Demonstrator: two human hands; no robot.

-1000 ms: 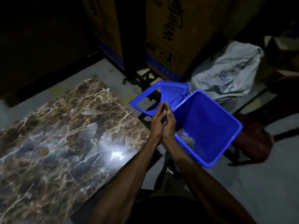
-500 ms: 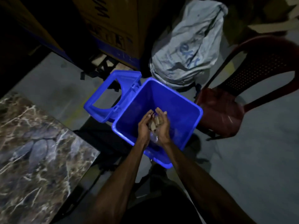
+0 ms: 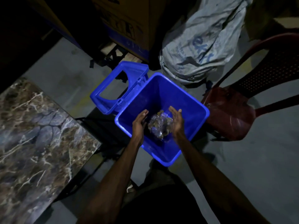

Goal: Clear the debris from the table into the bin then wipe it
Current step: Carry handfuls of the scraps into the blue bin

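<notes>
A blue plastic bin (image 3: pixel 191 101) stands on the floor, its frame-shaped lid (image 3: pixel 103 101) flipped back to the left. Crumpled debris with clear plastic (image 3: pixel 159 126) lies at the bottom of the bin. My left hand (image 3: pixel 140 124) and my right hand (image 3: pixel 177 121) hover over the bin's mouth, palms facing each other, fingers apart, a gap between them. Neither hand holds anything. The brown marble-patterned table (image 3: pixel 37 136) fills the left side, with no debris showing on the part in view.
A dark red plastic chair (image 3: pixel 234 113) stands right beside the bin. A grey printed sack (image 3: pixel 199 46) leans behind it, next to large cardboard boxes (image 3: pixel 123 28). Grey floor lies to the lower right.
My hands were pressed together beside the bin, moved over its mouth, and have now spread apart. The debris has dropped from them into the bin. The view has shifted rightward.
</notes>
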